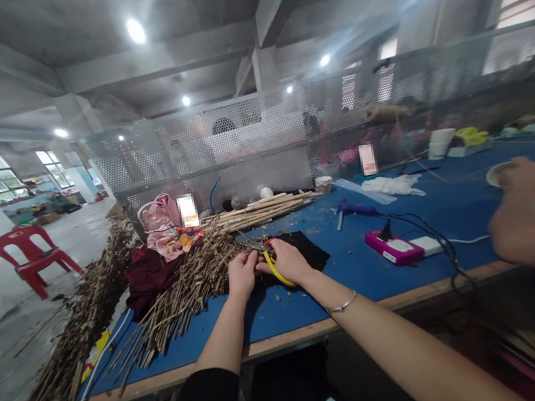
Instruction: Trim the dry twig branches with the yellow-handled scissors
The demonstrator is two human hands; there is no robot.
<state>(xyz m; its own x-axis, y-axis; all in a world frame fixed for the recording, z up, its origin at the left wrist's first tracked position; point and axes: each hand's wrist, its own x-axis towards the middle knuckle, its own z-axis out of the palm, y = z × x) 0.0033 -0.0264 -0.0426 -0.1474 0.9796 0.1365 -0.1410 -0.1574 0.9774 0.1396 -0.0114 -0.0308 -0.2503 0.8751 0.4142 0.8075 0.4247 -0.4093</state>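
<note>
My right hand [286,261] is wrapped around a pair of pliers [278,273] with yellow handles and a touch of red near the pivot. Their metal jaws point up and left, over the heap of dry brown twigs [202,269]. Close beside it, my left hand [242,274] is closed in a pinch just below the jaws; what its fingers hold is too small to make out. A black cloth [307,248] lies on the blue table behind and to the right of my hands.
Pale sticks [263,210] lie along the perforated metal screen [259,142]. To the right are a blue glue gun [355,208], a pink power strip [393,248] and cables. A co-worker's hand [526,181] works at far right. More twigs and a red chair [34,256] stand left.
</note>
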